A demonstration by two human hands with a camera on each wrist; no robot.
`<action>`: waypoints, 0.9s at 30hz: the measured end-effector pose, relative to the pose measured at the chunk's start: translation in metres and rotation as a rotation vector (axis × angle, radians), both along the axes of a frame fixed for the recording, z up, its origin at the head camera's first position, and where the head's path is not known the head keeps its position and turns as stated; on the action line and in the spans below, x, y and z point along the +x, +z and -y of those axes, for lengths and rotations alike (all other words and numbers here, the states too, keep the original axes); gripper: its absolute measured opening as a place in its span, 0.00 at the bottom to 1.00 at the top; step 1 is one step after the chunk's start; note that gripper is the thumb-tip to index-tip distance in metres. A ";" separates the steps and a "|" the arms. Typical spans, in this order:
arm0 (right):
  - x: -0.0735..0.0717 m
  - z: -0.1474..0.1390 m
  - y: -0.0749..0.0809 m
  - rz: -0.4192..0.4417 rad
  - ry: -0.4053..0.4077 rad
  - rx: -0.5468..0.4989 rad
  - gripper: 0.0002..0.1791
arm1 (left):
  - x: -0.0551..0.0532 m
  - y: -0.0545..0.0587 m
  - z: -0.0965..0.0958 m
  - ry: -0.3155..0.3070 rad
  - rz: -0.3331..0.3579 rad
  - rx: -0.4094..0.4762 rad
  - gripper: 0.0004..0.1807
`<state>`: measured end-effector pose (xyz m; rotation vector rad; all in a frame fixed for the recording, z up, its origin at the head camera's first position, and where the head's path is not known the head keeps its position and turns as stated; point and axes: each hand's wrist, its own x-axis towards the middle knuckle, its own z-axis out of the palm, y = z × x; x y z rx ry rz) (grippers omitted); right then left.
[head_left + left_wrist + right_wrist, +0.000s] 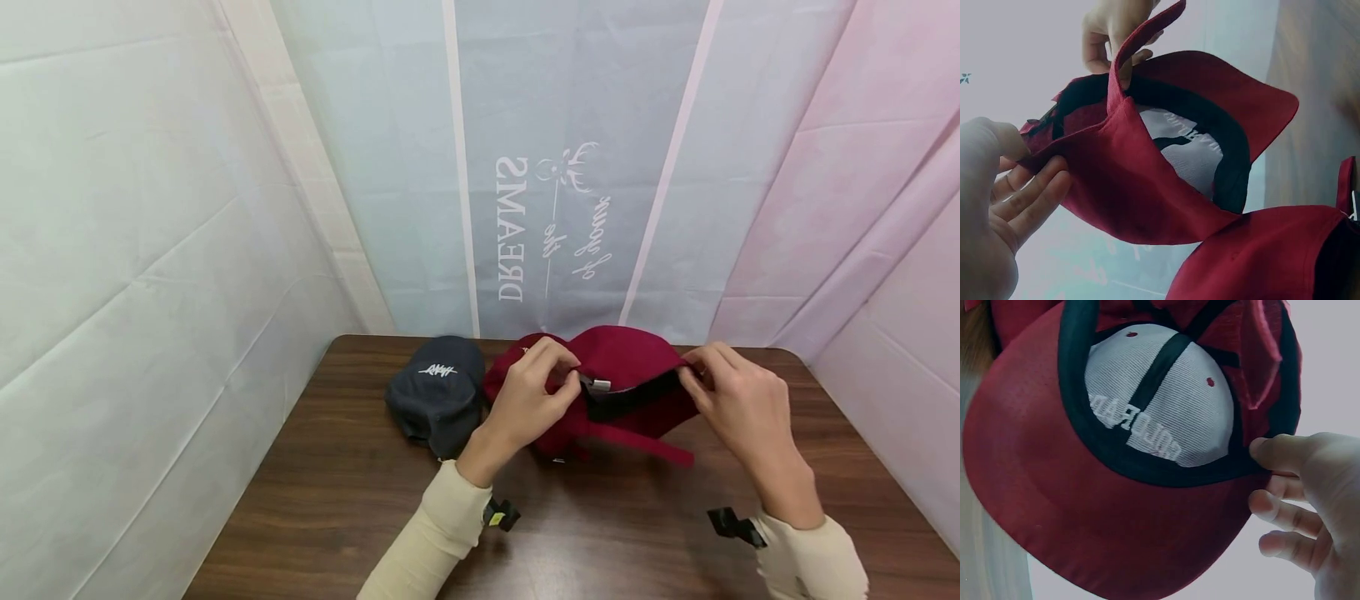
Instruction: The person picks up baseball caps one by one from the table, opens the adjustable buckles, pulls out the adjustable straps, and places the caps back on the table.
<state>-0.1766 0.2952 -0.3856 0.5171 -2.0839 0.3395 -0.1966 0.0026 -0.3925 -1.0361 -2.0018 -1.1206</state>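
Observation:
A dark red baseball cap (622, 354) is held up off the table with its inside turned toward me. My left hand (528, 396) pinches its edge on the left, thumb against the fingers. On the right, my right hand (738, 400) pinches the rim between thumb and fingers, beside the brim (1116, 531). A black sweatband and a pale lining with stitched letters (1147, 434) show inside. The cap's loose strap (648, 448) sticks out toward the right. Behind my left hand, a second red cap (1241, 256) is partly hidden.
A dark navy cap (435, 392) with white lettering lies on the brown wooden table (337, 508), left of the red caps. A printed grey-blue cloth (585, 100) hangs behind the table. Pale cloth walls (150, 208) stand at both sides.

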 end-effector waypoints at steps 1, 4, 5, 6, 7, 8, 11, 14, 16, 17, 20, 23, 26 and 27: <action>-0.001 -0.001 -0.001 -0.005 -0.006 -0.004 0.06 | -0.001 0.000 -0.001 -0.004 0.001 -0.005 0.05; -0.005 -0.004 -0.002 -0.027 -0.021 -0.020 0.05 | -0.002 0.000 -0.006 -0.024 0.003 -0.015 0.05; -0.006 -0.004 -0.002 -0.034 -0.027 -0.022 0.06 | -0.003 -0.001 -0.007 -0.028 0.003 -0.019 0.05; -0.007 -0.005 -0.002 -0.040 -0.032 -0.023 0.07 | -0.003 -0.001 -0.008 -0.033 0.004 -0.020 0.05; -0.008 -0.006 -0.003 -0.044 -0.038 -0.023 0.07 | -0.004 -0.001 -0.010 -0.036 0.004 -0.023 0.06; -0.010 -0.007 -0.003 -0.048 -0.043 -0.025 0.08 | -0.005 -0.001 -0.011 -0.036 0.005 -0.026 0.06; -0.012 -0.009 -0.005 -0.049 -0.060 -0.026 0.09 | -0.007 -0.002 -0.015 -0.035 0.012 -0.039 0.06; -0.015 -0.010 -0.008 -0.044 -0.074 -0.031 0.08 | -0.010 -0.004 -0.019 -0.038 0.018 -0.054 0.06; -0.018 -0.012 -0.011 -0.053 -0.076 -0.044 0.07 | -0.012 -0.005 -0.021 -0.041 0.021 -0.063 0.06; -0.019 -0.012 -0.013 -0.057 -0.079 -0.049 0.07 | -0.013 -0.006 -0.022 -0.042 0.021 -0.068 0.06; -0.025 -0.014 -0.018 -0.081 -0.084 -0.077 0.06 | -0.016 -0.008 -0.026 -0.043 0.028 -0.077 0.06; -0.030 -0.015 -0.022 -0.104 -0.095 -0.100 0.06 | -0.018 -0.010 -0.030 -0.042 0.038 -0.084 0.06; -0.035 -0.016 -0.026 -0.122 -0.108 -0.124 0.06 | -0.019 -0.011 -0.034 -0.047 0.046 -0.096 0.05; -0.036 -0.017 -0.028 -0.127 -0.112 -0.129 0.06 | -0.020 -0.012 -0.035 -0.048 0.048 -0.102 0.05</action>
